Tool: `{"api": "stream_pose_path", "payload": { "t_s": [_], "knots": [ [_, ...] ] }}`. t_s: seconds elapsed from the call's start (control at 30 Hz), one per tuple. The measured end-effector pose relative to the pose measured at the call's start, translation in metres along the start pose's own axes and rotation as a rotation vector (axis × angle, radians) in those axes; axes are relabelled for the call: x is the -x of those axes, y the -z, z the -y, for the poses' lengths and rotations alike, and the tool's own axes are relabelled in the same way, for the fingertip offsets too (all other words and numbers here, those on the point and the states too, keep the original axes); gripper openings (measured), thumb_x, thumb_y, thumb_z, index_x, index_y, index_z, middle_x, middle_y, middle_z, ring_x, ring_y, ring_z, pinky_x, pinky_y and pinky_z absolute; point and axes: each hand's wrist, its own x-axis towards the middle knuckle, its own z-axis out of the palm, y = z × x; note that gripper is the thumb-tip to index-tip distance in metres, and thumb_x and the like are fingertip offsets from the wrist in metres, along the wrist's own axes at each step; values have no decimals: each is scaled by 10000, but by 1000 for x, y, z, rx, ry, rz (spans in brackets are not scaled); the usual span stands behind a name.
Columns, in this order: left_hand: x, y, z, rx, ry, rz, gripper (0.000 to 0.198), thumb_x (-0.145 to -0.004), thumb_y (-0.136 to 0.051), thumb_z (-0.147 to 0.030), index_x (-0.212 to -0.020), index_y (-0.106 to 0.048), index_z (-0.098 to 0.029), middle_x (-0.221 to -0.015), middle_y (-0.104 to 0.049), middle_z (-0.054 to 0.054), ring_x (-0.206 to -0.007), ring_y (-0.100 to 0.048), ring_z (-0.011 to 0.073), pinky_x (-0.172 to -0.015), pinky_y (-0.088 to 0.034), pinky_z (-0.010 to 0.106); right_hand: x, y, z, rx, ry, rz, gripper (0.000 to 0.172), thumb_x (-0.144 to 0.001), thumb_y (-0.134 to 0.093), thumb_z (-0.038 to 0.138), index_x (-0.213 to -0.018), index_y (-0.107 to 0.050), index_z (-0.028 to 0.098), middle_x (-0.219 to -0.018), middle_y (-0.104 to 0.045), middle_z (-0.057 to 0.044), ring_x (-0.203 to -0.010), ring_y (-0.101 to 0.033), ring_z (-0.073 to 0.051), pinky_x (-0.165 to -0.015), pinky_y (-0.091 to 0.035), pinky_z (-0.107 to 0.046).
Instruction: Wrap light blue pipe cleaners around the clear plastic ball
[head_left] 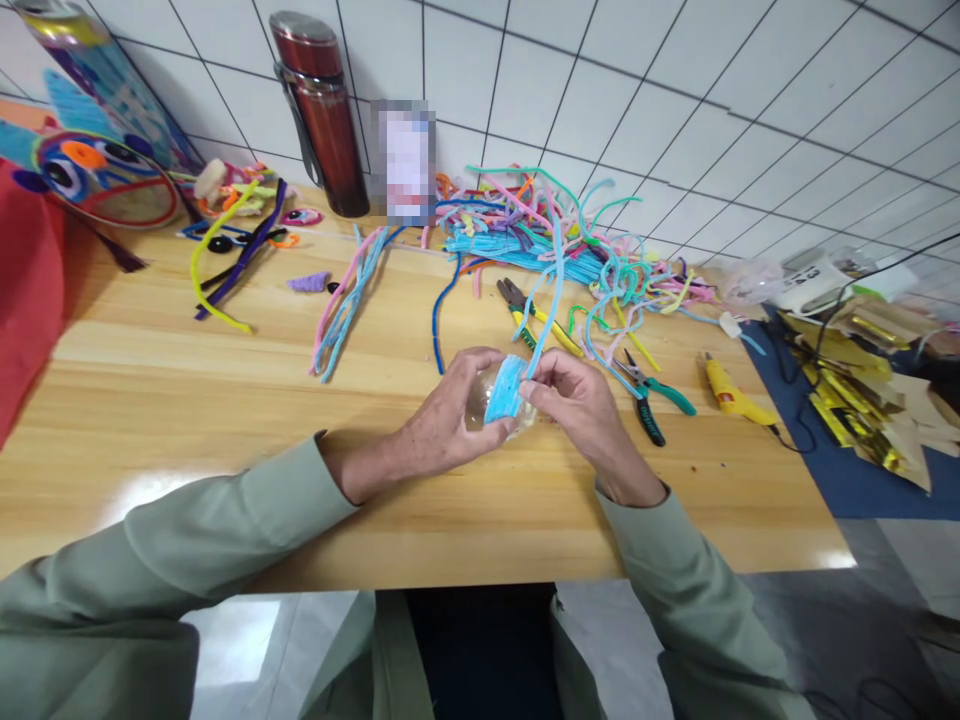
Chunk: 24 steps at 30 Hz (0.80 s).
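My left hand [442,415] is closed around a clear, rounded plastic piece [480,398] with a band of light blue pipe cleaner [505,388] wound about its middle. The thumb lies along the near side of the piece. My right hand [574,400] pinches a loose length of light blue pipe cleaner [556,285] close to the band; its free end rises up and away from me. Just beyond my hands lie yellow-handled pliers [536,318]. Green-and-black pliers [651,395] rest right of my right hand.
A heap of coloured pipe cleaners [540,245] lies along the tiled wall. Behind it stand a red thermos [322,120] and a blurred upright picture [407,165]. A yellow glue gun [739,395] lies at right, its cord trailing. A decorated figure [97,180] stands at left.
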Motion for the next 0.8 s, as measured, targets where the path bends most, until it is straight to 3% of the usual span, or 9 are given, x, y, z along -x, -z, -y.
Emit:
{"api": "stream_pose_path", "payload": {
  "t_s": [0.2, 0.8],
  "knots": [
    [1, 4, -1, 21, 23, 23, 549, -1032, -670, -453, -1508, -479, -258, -1487, -584, 157, -1410, -594, 336, -1223, -508, 560, 0, -2, 0, -9, 9, -14, 198, -826, -779, 375, -795, -632, 248, -721, -580, 36, -698, -513, -154, -682, -430, -330],
    [-1, 1, -3, -6, 54, -23, 568, -940, -771, -336, -1432, -502, -242, -1406, -618, 143, -1338, -638, 314, -1181, -553, 531, 1, -4, 0, -4, 47, -13, 153, -822, -765, 347, -830, -645, 251, -734, -578, 34, -711, -518, -159, -700, -442, -337]
  ]
}}
